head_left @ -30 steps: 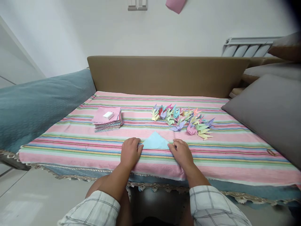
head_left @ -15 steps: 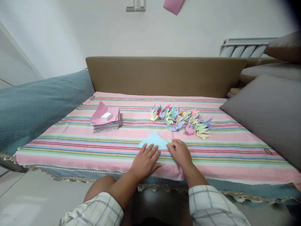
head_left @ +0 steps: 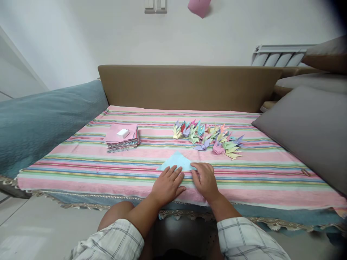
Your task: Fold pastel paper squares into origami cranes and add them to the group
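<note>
A light blue sheet of origami paper [head_left: 176, 161], folded into a triangle, lies flat on the striped cloth in front of me. My left hand [head_left: 168, 185] rests palm down with spread fingers, their tips along the triangle's lower edge. At the right corner is my right hand [head_left: 205, 179], its fingers curled in and the index fingertip and thumb close to that corner. Exactly how they grip the paper is partly hidden. Just beyond the triangle, to the right, sit several folded paper cranes [head_left: 207, 137] in many colours.
On the left, a small white block [head_left: 123, 133] lies on a stack of coloured paper [head_left: 121, 147]. A grey cushion [head_left: 303, 126] leans at the right, near a small brown item [head_left: 306, 173]. The brown backrest [head_left: 189, 88] spans the far side. Pink paper [head_left: 199, 7] hangs on the wall.
My right hand has shifted its grip at the corner, with the index finger now forward and the thumb drawn back. The stack's raised pink top sheet has dropped flat. My left hand stays put.
</note>
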A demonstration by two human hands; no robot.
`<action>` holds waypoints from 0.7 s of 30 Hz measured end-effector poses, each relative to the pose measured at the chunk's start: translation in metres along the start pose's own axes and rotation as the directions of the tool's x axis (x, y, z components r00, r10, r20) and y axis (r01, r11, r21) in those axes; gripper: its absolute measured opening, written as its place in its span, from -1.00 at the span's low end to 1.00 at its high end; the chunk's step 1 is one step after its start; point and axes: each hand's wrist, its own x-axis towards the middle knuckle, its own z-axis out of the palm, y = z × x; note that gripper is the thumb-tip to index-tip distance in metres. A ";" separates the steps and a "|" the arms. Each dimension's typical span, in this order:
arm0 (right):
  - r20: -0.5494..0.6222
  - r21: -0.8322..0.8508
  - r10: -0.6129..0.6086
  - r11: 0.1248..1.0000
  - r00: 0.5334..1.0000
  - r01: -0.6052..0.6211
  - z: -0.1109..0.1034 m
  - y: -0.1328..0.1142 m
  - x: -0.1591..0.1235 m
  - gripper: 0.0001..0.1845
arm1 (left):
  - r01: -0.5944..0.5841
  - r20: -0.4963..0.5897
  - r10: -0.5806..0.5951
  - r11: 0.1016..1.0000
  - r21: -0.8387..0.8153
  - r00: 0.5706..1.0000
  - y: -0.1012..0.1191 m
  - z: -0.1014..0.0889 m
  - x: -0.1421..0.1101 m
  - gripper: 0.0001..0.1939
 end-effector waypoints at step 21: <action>0.134 -0.064 0.243 0.970 0.961 -0.236 -0.006 0.005 -0.002 -0.69 | -0.004 -0.030 0.004 1.000 -0.012 1.000 0.000 0.000 0.000 -0.53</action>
